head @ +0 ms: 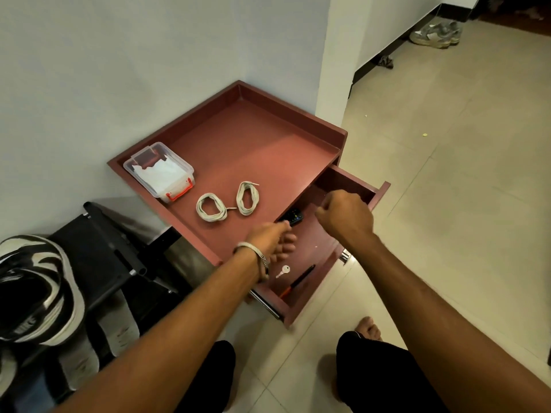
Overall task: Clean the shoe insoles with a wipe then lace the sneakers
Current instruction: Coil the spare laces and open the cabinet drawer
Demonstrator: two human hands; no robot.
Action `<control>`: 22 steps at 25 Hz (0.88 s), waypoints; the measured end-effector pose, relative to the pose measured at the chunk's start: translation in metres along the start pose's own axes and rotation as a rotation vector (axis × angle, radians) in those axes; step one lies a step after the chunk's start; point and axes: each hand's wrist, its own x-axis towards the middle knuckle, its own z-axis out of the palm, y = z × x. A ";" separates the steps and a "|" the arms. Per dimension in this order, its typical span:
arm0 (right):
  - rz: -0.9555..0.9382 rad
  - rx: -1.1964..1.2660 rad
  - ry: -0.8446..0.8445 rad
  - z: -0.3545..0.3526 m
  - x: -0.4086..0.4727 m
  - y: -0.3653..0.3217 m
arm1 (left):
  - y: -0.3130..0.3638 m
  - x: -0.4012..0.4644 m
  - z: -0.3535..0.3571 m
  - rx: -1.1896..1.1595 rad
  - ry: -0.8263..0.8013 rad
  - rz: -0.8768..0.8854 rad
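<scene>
Two coiled white laces (pixel 211 207) (pixel 247 198) lie on the red-brown cabinet top (pixel 253 135). Beside them stands a clear plastic box of white wipes (pixel 161 171) with a red latch. A black-and-white sneaker (pixel 32 290) sits on a black rack (pixel 101 251) at the left, with grey insoles (pixel 119 320) leaning below it. The cabinet's drawer (pixel 351 183) is pulled out. My left hand (pixel 272 238) reaches into it and pinches the end of a small black device (pixel 295 216). My right hand (pixel 346 216) hovers over the drawer as a fist, with nothing seen in it.
In the drawer lie a silver key (pixel 282 271) and a black tool with an orange tip (pixel 298 283). The cabinet stands against a pale wall. Tiled floor spreads to the right, with grey sneakers (pixel 435 34) far off by the wall. My bare foot (pixel 369 327) rests under the drawer.
</scene>
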 end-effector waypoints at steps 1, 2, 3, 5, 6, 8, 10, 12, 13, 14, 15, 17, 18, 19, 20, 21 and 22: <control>-0.041 0.008 -0.003 0.002 0.003 -0.017 | 0.011 0.006 -0.012 0.015 0.026 0.028; -0.073 0.015 -0.011 0.004 0.007 -0.034 | 0.022 0.013 -0.024 0.032 0.057 0.051; -0.096 0.024 -0.023 0.007 0.012 -0.050 | 0.033 0.018 -0.035 0.048 0.091 0.070; -0.131 0.039 -0.035 0.013 0.025 -0.078 | 0.052 0.029 -0.057 0.087 0.156 0.127; -0.150 0.046 -0.030 0.017 0.031 -0.089 | 0.060 0.034 -0.065 0.116 0.191 0.173; -0.188 0.072 -0.010 0.026 0.045 -0.108 | 0.070 0.049 -0.081 0.286 0.278 0.284; -0.222 0.089 -0.005 0.038 0.057 -0.122 | 0.075 0.065 -0.095 0.644 0.402 0.382; -0.230 0.078 -0.024 0.052 0.065 -0.131 | 0.077 0.077 -0.101 0.898 0.465 0.413; -0.230 0.069 -0.041 0.059 0.068 -0.132 | 0.076 0.083 -0.104 0.960 0.458 0.397; -0.234 0.061 -0.058 0.066 0.070 -0.132 | 0.074 0.088 -0.104 1.006 0.456 0.372; -0.244 0.054 -0.069 0.071 0.071 -0.131 | 0.071 0.093 -0.103 1.042 0.460 0.353; -0.272 0.042 -0.075 0.079 0.072 -0.127 | 0.065 0.097 -0.100 1.096 0.488 0.354; -0.279 0.038 -0.071 0.080 0.072 -0.126 | 0.064 0.097 -0.098 1.122 0.514 0.369; -0.279 0.033 -0.069 0.081 0.073 -0.125 | 0.062 0.098 -0.096 1.156 0.542 0.388; -0.275 0.025 -0.068 0.081 0.074 -0.124 | 0.062 0.097 -0.094 1.186 0.558 0.402; -0.266 0.021 -0.068 0.080 0.074 -0.124 | 0.062 0.098 -0.092 1.210 0.571 0.417; -0.260 0.023 -0.060 0.080 0.075 -0.124 | 0.062 0.098 -0.090 1.223 0.576 0.428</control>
